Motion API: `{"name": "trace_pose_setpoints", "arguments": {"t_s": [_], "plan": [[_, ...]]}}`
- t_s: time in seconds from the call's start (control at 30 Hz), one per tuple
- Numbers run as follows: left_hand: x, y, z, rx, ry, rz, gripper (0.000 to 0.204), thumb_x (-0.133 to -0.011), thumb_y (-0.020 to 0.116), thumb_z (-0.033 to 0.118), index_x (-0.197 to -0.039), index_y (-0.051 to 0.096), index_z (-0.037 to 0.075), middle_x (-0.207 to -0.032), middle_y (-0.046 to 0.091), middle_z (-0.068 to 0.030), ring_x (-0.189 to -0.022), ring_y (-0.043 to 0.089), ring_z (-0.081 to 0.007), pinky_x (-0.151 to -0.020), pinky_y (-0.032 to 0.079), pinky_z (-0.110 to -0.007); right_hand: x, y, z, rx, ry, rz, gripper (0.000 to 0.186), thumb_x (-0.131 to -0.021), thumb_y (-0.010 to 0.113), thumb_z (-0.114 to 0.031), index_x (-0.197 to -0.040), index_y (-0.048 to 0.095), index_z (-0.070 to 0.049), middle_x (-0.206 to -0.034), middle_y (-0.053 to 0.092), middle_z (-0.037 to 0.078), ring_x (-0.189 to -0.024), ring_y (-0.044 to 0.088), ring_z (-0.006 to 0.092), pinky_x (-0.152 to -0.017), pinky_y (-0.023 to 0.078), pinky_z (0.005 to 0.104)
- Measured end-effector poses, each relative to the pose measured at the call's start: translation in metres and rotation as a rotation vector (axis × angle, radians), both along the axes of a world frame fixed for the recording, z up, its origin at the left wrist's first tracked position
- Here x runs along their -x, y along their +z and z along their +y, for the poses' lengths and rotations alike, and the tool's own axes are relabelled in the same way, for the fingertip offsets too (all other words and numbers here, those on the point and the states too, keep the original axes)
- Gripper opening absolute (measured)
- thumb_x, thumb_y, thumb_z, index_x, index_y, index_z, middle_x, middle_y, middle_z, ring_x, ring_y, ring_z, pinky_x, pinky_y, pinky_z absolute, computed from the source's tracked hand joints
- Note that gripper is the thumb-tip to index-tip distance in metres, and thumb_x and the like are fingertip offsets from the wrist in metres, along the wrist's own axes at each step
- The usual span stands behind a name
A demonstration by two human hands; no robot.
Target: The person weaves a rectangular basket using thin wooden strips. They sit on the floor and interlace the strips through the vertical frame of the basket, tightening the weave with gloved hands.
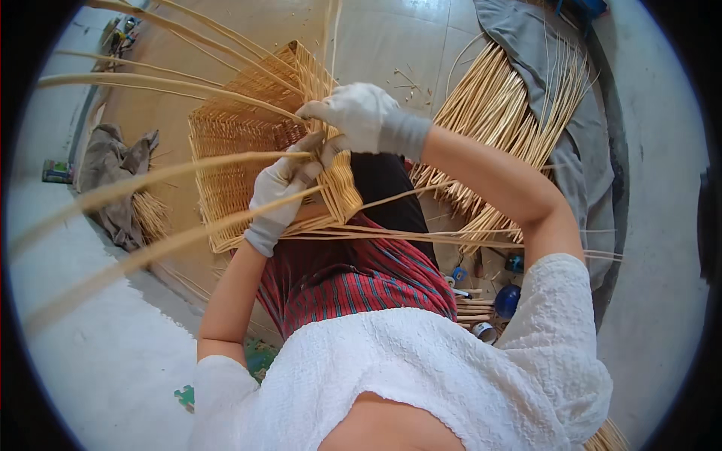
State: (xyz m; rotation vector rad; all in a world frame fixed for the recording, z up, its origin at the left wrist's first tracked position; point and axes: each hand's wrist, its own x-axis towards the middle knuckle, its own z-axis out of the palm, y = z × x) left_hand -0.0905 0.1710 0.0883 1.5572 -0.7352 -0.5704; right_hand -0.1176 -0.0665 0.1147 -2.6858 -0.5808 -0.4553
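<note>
A rectangular wicker basket [241,124] rests tilted on its side across my lap, its opening showing dark weave inside. Several long pale willow rods [188,94] stick out from its near wall toward the left. My left hand [280,192], in a white and grey glove, reaches in front of the opening, its fingers closed on the woven edge. Just above it, my right hand [361,116], gloved alike, bends over the same edge with thumb and fingers pinched around a willow rod. The exact fingertips are partly hidden among the rods.
A large bundle of willow rods [500,113] lies on a grey cloth [594,177] at the right. Another dark cloth [109,180] covers a smaller bundle at the left. A blue round object [508,301] and a tin [485,332] stand near my right side.
</note>
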Motion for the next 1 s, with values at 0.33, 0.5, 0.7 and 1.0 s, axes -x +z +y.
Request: {"name": "trace_pose_setpoints", "arguments": {"t_s": [0.33,0.5,0.7,1.0], "plan": [[-0.008,0.031,-0.009,-0.356,-0.048,-0.455,0.04,-0.098,0.072,0.023,-0.138,0.068,0.018,-0.125,0.074,-0.0105,-0.102,0.073,-0.0174,-0.087,0.055,-0.031,0.119,-0.013,0.079,-0.154,-0.377,0.176,0.06,-0.09,0.065,-0.062,-0.087,0.069,-0.002,-0.083,0.069,0.02,-0.083,0.071,0.0384,-0.075,0.054,0.0486],[-0.03,0.053,-0.004,-0.515,-0.042,-0.818,0.046,-0.089,0.078,0.038,-0.133,0.073,0.022,-0.113,0.077,-0.0103,-0.1,0.075,-0.025,-0.086,0.058,-0.038,0.12,-0.012,0.089,-0.144,-0.484,0.108,0.059,-0.09,0.066,-0.06,-0.083,0.064,-0.002,-0.077,0.064,0.017,-0.077,0.067,0.0372,-0.072,0.051,0.0486],[-0.015,0.02,-0.025,-0.195,0.153,-1.023,0.047,-0.089,0.081,0.029,-0.13,0.072,0.01,-0.143,0.062,-0.0211,-0.133,0.057,-0.0372,-0.115,0.042,-0.042,0.11,-0.015,0.106,-0.142,-0.582,0.076,0.056,-0.089,0.066,-0.059,-0.077,0.068,-0.004,-0.073,0.064,0.014,-0.073,0.067,0.0328,-0.069,0.049,0.0469],[-0.019,-0.014,-0.026,0.027,0.048,-0.214,0.042,-0.096,0.072,0.012,-0.134,0.064,-0.003,-0.128,0.068,-0.0095,-0.117,0.06,-0.0148,-0.104,0.048,-0.031,0.094,-0.036,0.091,-0.248,-0.365,0.134,0.04,-0.084,0.071,-0.042,-0.071,0.069,-0.004,-0.068,0.065,0.018,-0.068,0.067,0.0378,-0.065,0.054,0.0472]]}}
